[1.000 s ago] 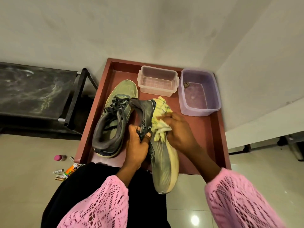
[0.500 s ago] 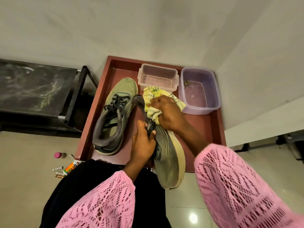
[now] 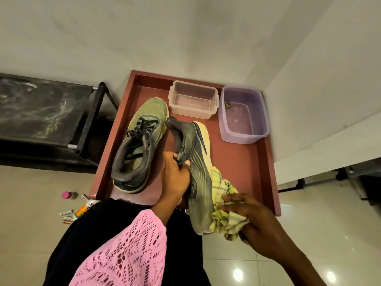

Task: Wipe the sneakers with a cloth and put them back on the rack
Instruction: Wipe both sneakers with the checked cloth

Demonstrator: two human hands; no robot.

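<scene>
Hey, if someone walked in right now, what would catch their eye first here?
Probably the grey sneaker turned on its side at the middle of the red tray, gripped by the left hand while the right hand presses a yellow cloth to its sole near the toe. Next, the second sneaker lying upright to its left, and the purple tub at the tray's far right corner.

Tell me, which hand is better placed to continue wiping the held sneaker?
Right. The right hand already holds the cloth against the sneaker, near its toe; the left hand grips that sneaker.
</scene>
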